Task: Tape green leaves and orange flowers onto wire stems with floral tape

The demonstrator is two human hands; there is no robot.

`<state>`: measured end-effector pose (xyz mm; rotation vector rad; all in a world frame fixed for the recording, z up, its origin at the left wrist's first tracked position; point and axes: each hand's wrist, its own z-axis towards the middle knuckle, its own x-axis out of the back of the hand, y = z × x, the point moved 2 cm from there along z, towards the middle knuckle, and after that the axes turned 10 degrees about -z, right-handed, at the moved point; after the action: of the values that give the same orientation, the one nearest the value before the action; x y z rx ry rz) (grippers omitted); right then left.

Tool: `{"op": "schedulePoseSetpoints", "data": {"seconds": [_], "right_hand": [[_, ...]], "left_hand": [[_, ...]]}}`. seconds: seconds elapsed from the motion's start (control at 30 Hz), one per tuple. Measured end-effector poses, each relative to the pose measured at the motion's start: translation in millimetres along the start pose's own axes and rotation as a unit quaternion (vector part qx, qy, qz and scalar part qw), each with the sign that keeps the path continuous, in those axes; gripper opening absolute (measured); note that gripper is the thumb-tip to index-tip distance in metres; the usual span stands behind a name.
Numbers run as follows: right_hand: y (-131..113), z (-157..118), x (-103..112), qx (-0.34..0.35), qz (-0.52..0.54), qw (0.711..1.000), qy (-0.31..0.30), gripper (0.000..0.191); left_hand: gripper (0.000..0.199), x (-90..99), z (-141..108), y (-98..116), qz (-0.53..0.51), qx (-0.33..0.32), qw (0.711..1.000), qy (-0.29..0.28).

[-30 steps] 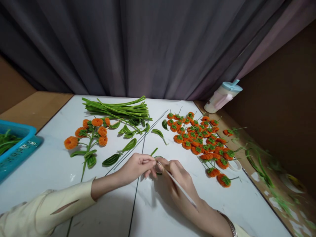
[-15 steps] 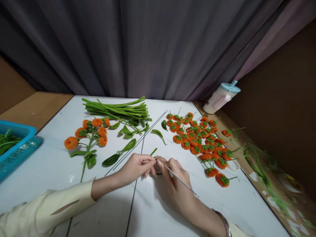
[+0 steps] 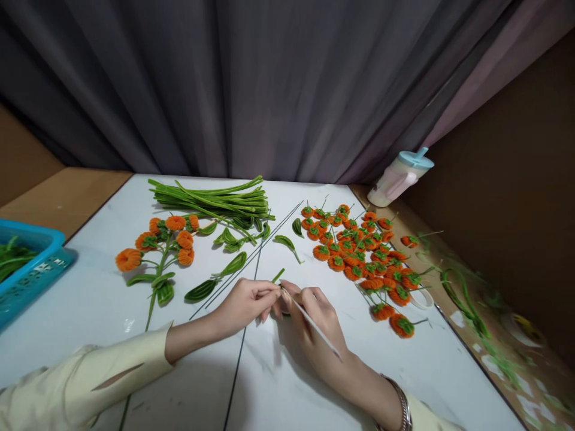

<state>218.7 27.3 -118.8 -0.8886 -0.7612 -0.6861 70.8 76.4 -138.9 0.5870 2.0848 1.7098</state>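
My left hand [image 3: 251, 302] is closed in a pinch, fingertips touching those of my right hand at mid-table. A short green fuzzy stem [image 3: 278, 275] pokes up beyond the pinched fingers; its lower part is hidden. My right hand [image 3: 317, 323] is closed too, with a thin pale strip [image 3: 318, 328] running from its fingertips back across the hand toward the wrist. Under the fingers, a small round object is partly hidden. Fuzzy green leaves [image 3: 232, 264] lie beyond my left hand. An orange-flowered stem [image 3: 160, 275] with leaves rests to the left.
Green stems [image 3: 211, 200] lie bundled at the back. Many orange pumpkin-like pieces [image 3: 354, 257] with green tops spread on the right, near a white ring [image 3: 422, 297]. A blue basket [image 3: 33, 263] stands at left, a lidded cup [image 3: 399, 176] at back right. Long dark wires [image 3: 265, 245] cross the white table.
My right hand has turned slightly and shifted a little left. The pale strip's free end has swung left and down. My left hand holds nearly the same position.
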Motion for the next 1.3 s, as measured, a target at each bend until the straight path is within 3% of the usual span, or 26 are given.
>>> {"op": "schedulePoseSetpoints", "data": {"seconds": [0.17, 0.23, 0.33, 0.4, 0.5, 0.6, 0.67, 0.73, 0.87, 0.97, 1.03, 1.17, 1.23, 1.3], "right_hand": [[-1, 5, 4, -0.107, 0.059, 0.992, 0.015, 0.025], [0, 4, 1, -0.086, 0.049, 0.995, 0.017, 0.023], [1, 1, -3, -0.001, 0.016, 1.0, 0.012, 0.02], [2, 1, -4, 0.004, 0.028, 1.0, 0.005, 0.019], [3, 6, -1, -0.098, 0.102, 0.99, 0.0, 0.023], [5, 11, 3, -0.221, 0.179, 0.959, 0.01, 0.031], [6, 12, 4, -0.25, 0.198, 0.948, 0.023, 0.032], [7, 10, 2, -0.229, 0.188, 0.955, 0.025, 0.029], [6, 4, -3, -0.098, 0.116, 0.988, -0.006, 0.024], [5, 4, -4, -0.027, 0.07, 0.997, -0.006, 0.022], [6, 6, -3, -0.034, 0.06, 0.998, 0.0, 0.023], [9, 9, -1, -0.116, 0.079, 0.99, -0.009, 0.024], [11, 8, -2, -0.093, 0.062, 0.994, -0.005, 0.02], [11, 6, -5, -0.021, 0.022, 1.0, 0.002, 0.017]], "left_hand": [[0.031, -0.1, 0, 0, 0.008, -0.007, 1.0, 0.002], [0.03, -0.1, 0, 1, 0.01, -0.008, 1.0, 0.003], [0.027, 0.2, 0, 2, 0.016, -0.009, 1.0, 0.007], [0.028, 0.4, 0, 2, 0.019, -0.012, 1.0, 0.007], [0.031, -0.1, 0, 4, 0.017, -0.012, 1.0, 0.005], [0.033, -0.8, -1, 5, 0.011, -0.007, 1.0, 0.004], [0.034, -0.9, -1, 5, 0.003, -0.006, 1.0, 0.003], [0.033, -0.6, 0, 4, 0.005, -0.008, 1.0, 0.003], [0.032, 0.4, 0, 0, 0.02, -0.012, 1.0, 0.007], [0.031, 0.4, 0, 0, 0.018, -0.011, 1.0, 0.003], [0.03, 0.2, 0, 1, 0.02, -0.013, 1.0, 0.002], [0.031, 0.2, 0, 3, 0.028, -0.018, 0.999, 0.002], [0.032, 0.4, 0, 2, 0.029, -0.019, 0.999, 0.001], [0.031, 0.4, 0, 2, 0.028, -0.019, 0.999, -0.001]]}}
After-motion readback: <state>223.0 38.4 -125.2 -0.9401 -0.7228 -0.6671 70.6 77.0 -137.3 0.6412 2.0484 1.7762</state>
